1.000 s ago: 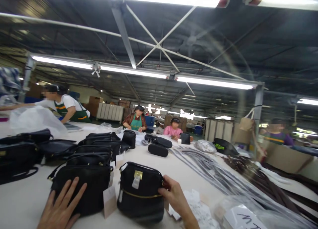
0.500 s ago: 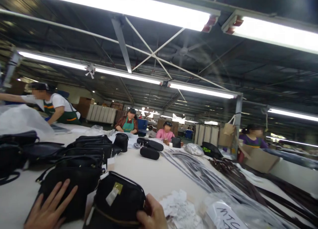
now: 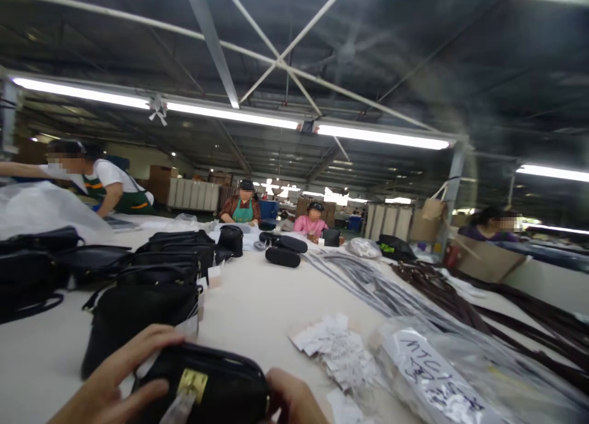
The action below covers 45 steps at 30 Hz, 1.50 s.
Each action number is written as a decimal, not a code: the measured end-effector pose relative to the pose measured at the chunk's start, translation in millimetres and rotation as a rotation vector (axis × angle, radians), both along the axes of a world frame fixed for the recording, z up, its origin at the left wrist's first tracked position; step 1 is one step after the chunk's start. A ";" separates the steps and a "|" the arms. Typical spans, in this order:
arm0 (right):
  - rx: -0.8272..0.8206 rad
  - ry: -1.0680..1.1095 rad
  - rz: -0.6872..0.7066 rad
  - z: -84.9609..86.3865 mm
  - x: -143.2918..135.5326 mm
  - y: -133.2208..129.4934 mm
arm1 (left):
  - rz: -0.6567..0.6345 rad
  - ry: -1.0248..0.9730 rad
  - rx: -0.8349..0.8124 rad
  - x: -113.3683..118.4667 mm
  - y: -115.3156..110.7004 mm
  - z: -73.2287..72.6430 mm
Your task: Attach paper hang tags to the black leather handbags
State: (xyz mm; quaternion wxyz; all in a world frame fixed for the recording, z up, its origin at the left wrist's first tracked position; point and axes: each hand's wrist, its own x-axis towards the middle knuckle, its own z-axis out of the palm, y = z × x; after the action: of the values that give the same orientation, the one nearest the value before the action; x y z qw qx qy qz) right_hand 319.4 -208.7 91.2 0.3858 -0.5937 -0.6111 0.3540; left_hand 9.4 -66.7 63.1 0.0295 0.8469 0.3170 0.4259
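A small black handbag [image 3: 230, 381] with a gold clasp [image 3: 193, 382] is held close in front of me. A strip of clear wrap hangs from the clasp. My left hand [image 3: 119, 372] grips its left end, thumb on the front and fingers over the top. Around the right end curls my right hand [image 3: 294, 396], its fingertips partly hidden. Just behind stands another black handbag [image 3: 142, 310], first in a row of similar bags [image 3: 172, 252] with white tags [image 3: 214, 275] at their right sides.
White paper tags [image 3: 335, 347] lie in a heap right of centre, beside a clear plastic bag with handwriting [image 3: 427, 369]. Grey straps [image 3: 368, 283] and dark brown straps [image 3: 442, 295] stretch along the right. Black cases [image 3: 282, 256] lie farther back. Several co-workers [image 3: 246, 206] are around the table.
My left hand has left the bag behind and now grips the front handbag. That handbag has tipped, showing its top edge more, and its clasp is more exposed. The view has tilted downward.
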 end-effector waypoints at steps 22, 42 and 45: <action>-0.041 0.023 0.226 27.0 66.1 -28.4 | 0.098 0.339 -0.026 1.7 -39.1 73.6; 0.000 0.149 0.173 21.1 72.8 -19.6 | 0.200 0.076 -0.414 10.7 -61.5 79.7; 0.023 0.128 0.149 18.8 74.5 -17.8 | 0.218 -0.059 -0.478 9.8 -58.5 74.4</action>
State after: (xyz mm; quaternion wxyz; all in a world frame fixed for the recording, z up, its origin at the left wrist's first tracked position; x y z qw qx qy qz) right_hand 394.0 -226.5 110.0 0.4034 -0.5183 -0.6316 0.4120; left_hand 19.3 -125.2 137.5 0.1921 0.7639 0.4971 0.3640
